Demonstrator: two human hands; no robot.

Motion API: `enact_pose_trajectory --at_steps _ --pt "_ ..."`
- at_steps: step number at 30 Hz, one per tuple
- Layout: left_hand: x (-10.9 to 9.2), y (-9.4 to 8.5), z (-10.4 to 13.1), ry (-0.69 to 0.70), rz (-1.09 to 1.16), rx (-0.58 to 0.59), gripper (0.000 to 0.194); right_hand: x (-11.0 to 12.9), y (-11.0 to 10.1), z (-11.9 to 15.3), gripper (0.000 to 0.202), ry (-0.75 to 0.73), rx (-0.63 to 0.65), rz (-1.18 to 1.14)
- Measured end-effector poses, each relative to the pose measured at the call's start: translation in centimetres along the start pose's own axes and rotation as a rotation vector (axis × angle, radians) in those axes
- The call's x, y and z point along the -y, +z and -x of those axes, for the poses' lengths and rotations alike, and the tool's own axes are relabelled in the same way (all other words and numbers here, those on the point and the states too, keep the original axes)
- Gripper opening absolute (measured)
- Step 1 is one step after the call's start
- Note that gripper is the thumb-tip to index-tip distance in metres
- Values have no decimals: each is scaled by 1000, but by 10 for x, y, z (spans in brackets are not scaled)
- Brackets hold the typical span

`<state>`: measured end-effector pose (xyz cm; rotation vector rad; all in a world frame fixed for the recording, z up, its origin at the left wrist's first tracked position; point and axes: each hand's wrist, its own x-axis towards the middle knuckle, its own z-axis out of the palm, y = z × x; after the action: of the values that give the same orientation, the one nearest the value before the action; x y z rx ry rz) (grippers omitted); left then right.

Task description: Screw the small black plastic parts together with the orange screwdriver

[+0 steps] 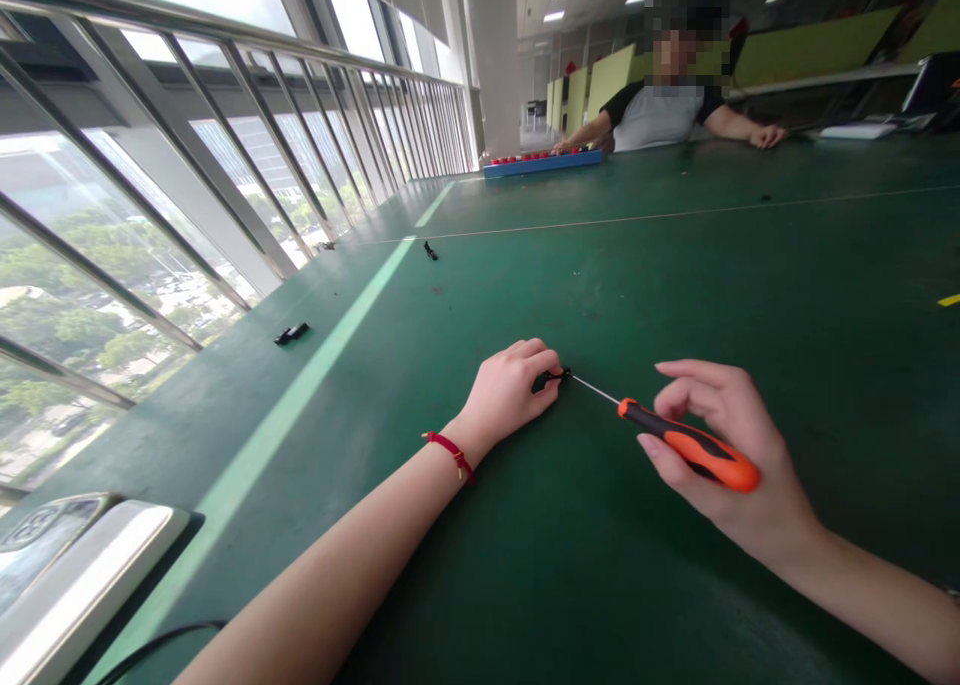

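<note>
My left hand pinches a small black part against the green table; the fingers partly hide it, so its kind is unclear. My right hand holds a screwdriver with an orange and black handle. The thumb is below the handle and the fingers are loosely raised above it, with the butt lying against the palm. The thin metal shaft slants to the left, and its tip meets the black part at my left fingertips.
Two small black pieces, one nearer and one farther, lie to the left on the green table. A silver device with a cable stands at the lower left. Metal railings line the left edge. Across the table a person sits by a blue tray.
</note>
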<state>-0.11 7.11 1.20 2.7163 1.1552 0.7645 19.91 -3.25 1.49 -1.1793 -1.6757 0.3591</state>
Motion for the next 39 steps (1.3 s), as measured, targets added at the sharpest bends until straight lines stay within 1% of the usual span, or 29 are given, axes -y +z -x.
enact_pose_trajectory --at_steps 2,3,4,7,8,9,11,14,15,16,19,20,21,22,24,26,27,28,30,32,34,36,39 --pt "0 0 0 -1 3 0 11 3 -1 1 23 14 103 8" --pt "0 0 0 0 4 1 11 4 -1 2 20 3 113 15" --pt "0 0 0 0 3 1 11 4 -1 2 20 -10 89 25" --pt "0 0 0 -1 -2 6 11 1 1 0 33 -45 -84 40" --pt "0 0 0 -2 -3 8 11 0 1 0 38 -52 -122 33" --pt "0 0 0 -4 -3 10 11 -1 1 -1 43 -55 -133 25" --pt "0 0 0 -9 -1 13 11 -3 1 -1 46 -45 -83 21" --pt "-1 -1 0 -11 5 16 11 0 0 0 24 -23 51 62" --pt "-1 -1 0 -11 6 17 11 1 0 1 19 -22 69 69" --pt "-1 -1 0 -12 6 18 12 2 0 1 18 -29 59 70" --pt "-1 -1 0 -28 11 22 12 1 1 0 31 -63 -61 32" --pt "-1 -1 0 -40 15 22 12 1 1 -1 35 -69 -80 20" --pt "0 -1 0 -55 20 19 12 0 2 -1 39 -65 -74 12" --pt "0 -1 0 -71 26 15 11 -1 2 -1 41 -50 -38 7" --pt "1 -1 -1 -104 38 0 10 -2 2 0 39 14 84 13" --pt "1 -1 -1 -131 50 -11 9 -1 2 1 32 73 197 31" --pt "1 -1 -2 -144 56 -15 9 0 2 1 26 78 223 43" --pt "2 -1 -2 -157 63 -21 8 1 1 1 22 69 226 58" --pt "2 -1 -3 -184 87 -31 8 3 0 0 16 20 173 80" --pt "3 -1 -3 -209 122 -38 8 4 -1 -2 16 -13 111 87" --pt "4 0 -4 -229 165 -37 8 3 -1 -4 18 9 96 97" --pt "5 -1 -4 -250 204 -36 8 1 1 -6 19 68 151 117" --pt "6 -1 -5 -265 258 -31 9 -2 4 -6 19 145 287 159"
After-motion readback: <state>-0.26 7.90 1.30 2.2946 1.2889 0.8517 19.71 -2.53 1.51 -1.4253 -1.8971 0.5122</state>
